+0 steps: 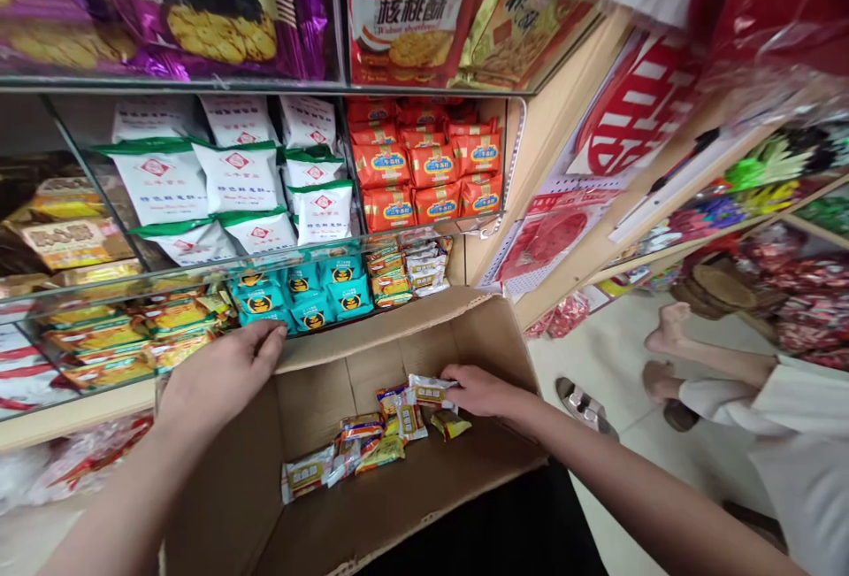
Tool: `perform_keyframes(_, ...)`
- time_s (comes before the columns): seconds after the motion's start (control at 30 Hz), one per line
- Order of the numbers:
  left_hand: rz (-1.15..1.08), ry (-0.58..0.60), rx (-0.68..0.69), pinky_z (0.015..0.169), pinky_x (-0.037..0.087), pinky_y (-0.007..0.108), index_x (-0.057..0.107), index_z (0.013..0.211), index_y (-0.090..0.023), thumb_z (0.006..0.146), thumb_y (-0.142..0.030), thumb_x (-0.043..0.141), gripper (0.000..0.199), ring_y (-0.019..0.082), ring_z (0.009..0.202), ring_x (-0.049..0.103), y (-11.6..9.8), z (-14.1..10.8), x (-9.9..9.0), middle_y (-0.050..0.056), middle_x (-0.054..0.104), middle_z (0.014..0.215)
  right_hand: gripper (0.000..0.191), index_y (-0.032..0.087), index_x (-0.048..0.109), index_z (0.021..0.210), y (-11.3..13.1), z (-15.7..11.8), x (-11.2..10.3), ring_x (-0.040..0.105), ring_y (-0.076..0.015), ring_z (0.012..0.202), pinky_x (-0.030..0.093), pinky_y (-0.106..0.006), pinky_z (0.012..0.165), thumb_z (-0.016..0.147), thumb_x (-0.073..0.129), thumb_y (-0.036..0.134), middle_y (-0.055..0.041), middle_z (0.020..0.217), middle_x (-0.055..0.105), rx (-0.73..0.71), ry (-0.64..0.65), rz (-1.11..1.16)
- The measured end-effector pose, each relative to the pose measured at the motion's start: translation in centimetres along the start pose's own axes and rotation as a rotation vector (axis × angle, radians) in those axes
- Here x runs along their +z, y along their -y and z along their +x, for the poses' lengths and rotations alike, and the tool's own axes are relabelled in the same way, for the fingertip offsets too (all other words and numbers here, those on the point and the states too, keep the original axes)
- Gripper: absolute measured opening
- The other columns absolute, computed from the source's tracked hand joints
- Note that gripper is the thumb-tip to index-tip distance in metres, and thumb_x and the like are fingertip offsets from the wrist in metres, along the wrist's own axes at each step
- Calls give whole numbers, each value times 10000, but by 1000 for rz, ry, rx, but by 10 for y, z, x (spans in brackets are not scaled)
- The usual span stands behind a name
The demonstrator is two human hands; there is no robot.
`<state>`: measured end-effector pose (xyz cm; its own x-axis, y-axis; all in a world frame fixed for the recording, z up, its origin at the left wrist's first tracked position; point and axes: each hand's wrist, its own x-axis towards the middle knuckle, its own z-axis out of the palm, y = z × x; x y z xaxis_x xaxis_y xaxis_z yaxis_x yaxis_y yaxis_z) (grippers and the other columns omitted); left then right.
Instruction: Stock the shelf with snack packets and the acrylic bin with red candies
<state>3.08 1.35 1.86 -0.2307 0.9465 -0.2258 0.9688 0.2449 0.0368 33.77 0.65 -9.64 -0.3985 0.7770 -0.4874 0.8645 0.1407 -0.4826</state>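
Note:
An open cardboard box (225, 479) holds several small wrapped snack packets, white-and-gold, orange and yellow, lying in a loose pile. My right hand (481, 390) reaches into it, its fingers closed on the end of a white-and-gold snack packet (428, 390) at the top of the pile. Close beside those fingers lies a yellow packet (451, 423). My left hand (229, 368) is closed at the box's far left edge, with its fingertips partly hidden. Just beyond it, teal packets (309, 293) fill a shelf compartment.
Shelves with glass dividers stand in front, carrying white-and-green packets (239, 173), red packets (424, 160) and purple biscuit bags (199, 10). On the right, a wooden post (563, 288) edges the shelving. Another person's legs (716, 372) and a sandal (585, 405) are on the floor beyond.

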Motion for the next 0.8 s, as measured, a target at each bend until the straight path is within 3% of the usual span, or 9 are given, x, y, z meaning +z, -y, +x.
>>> perform_keyframes(0.13,2,-10,6,716,425,395,489,1156,-319,778,-611,127,600,329,939,572,-2,0,1,84,621,1075,263,145,552,967,0,-8,-12,568,-110,741,383,-179,617,810,375,259,-45,897,624,-108,-49,113)
perform_keyframes(0.4,6,-39,38,714,425,393,502,1157,-305,795,-580,150,575,308,910,586,-3,-5,3,91,636,1044,236,69,619,895,-11,15,17,573,-246,832,401,-289,672,727,459,110,-179,910,620,58,7,-268)
perform_keyframes(0.5,11,-50,45,690,427,373,530,1136,-283,802,-559,149,578,302,900,588,-1,-4,5,93,643,1025,274,56,611,920,8,24,32,502,-290,987,384,-359,782,708,439,43,-211,1009,575,-11,-65,-336)
perform_keyframes(0.6,11,-75,44,668,424,351,576,1088,-266,792,-535,214,539,303,902,589,2,-1,8,84,651,1020,220,113,619,905,40,37,53,510,-243,981,378,-335,847,740,473,116,-136,994,599,-196,-47,-340)
perform_keyframes(0.7,-8,-78,53,653,423,329,610,1035,-263,774,-515,278,492,290,896,594,5,0,10,67,665,1002,241,144,622,897,69,53,77,555,-226,916,416,-287,815,688,606,264,-89,948,628,-331,7,-333)
perform_keyframes(0.8,-21,-79,59,632,429,324,620,1022,-258,772,-497,294,475,280,877,604,6,-1,9,64,682,958,321,164,619,886,82,67,90,591,-241,839,457,-289,709,591,697,265,-83,914,644,-354,33,-339)
